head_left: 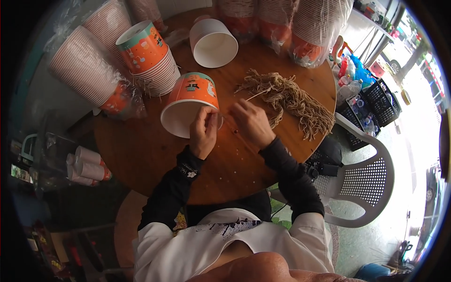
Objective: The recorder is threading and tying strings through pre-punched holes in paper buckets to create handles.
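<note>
An orange and green paper bucket (195, 89) lies tilted on the round wooden table, its white mouth facing me. At the right of its rim, my left hand (205, 131) is closed with thumb and fingers pinched on the edge. Just right of it, my right hand (252, 123) has its fingers drawn together; whatever they pinch is too small to make out. Beyond the right hand is a bundle of tan cords (293, 101), with one thin strand reaching to that hand. A stack of printed paper buckets (157, 70) stands behind the tilted one.
A short stack of white buckets (213, 44) lies at the far side. Plastic-wrapped bucket stacks (87, 68) crowd the left, and more wrapped stacks (312, 35) stand at the far right. A grey plastic chair (366, 176) and black crates (376, 101) are to the right.
</note>
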Demonstrator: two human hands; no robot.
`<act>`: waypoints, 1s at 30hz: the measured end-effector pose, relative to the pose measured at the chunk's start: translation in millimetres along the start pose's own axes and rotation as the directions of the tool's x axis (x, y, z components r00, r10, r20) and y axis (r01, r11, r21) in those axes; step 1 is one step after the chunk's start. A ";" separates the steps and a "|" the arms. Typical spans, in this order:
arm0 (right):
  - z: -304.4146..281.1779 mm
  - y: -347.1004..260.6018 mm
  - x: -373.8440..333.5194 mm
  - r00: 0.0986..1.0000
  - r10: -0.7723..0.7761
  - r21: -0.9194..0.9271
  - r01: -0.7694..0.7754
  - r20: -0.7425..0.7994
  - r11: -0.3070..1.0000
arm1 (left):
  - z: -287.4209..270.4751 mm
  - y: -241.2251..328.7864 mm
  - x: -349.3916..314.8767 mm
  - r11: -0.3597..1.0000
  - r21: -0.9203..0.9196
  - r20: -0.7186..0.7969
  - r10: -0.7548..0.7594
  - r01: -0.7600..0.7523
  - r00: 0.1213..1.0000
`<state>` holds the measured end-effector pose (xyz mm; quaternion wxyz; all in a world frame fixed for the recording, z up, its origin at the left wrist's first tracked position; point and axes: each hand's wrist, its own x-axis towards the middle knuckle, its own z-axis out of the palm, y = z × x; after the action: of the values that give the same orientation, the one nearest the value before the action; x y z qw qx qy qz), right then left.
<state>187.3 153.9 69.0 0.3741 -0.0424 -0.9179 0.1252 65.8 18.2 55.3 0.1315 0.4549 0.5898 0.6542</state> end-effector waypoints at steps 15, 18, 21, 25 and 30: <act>-27.2 132.6 -7.3 0.966 0.170 -0.255 -0.217 -0.193 0.942 | -46.0 -0.2 -9.1 0.979 -0.191 -0.098 -0.089 0.069 0.991; -1.6 24.2 -7.1 0.907 0.402 0.513 -0.407 0.127 0.756 | -39.3 4.2 -11.3 0.988 -0.127 -0.032 -0.092 0.087 0.995; 17.6 -36.6 -7.8 0.847 0.355 0.759 -0.520 0.396 0.393 | -28.4 -1.5 -11.3 0.992 -0.125 -0.015 0.035 -0.036 0.999; 37.9 -43.5 -20.7 0.807 0.350 0.798 -0.563 0.475 0.214 | -29.4 7.7 -12.8 0.986 -0.161 0.030 -0.030 0.034 0.999; 21.8 -39.9 -26.7 0.807 0.364 0.812 -0.553 0.465 0.190 | -34.6 6.0 -9.3 0.989 -0.150 -0.033 -0.003 -0.002 0.999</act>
<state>191.9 106.5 46.4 0.1960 -0.0860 -0.6522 0.7272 47.1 -12.6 60.4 0.1558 0.4326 0.5412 0.7040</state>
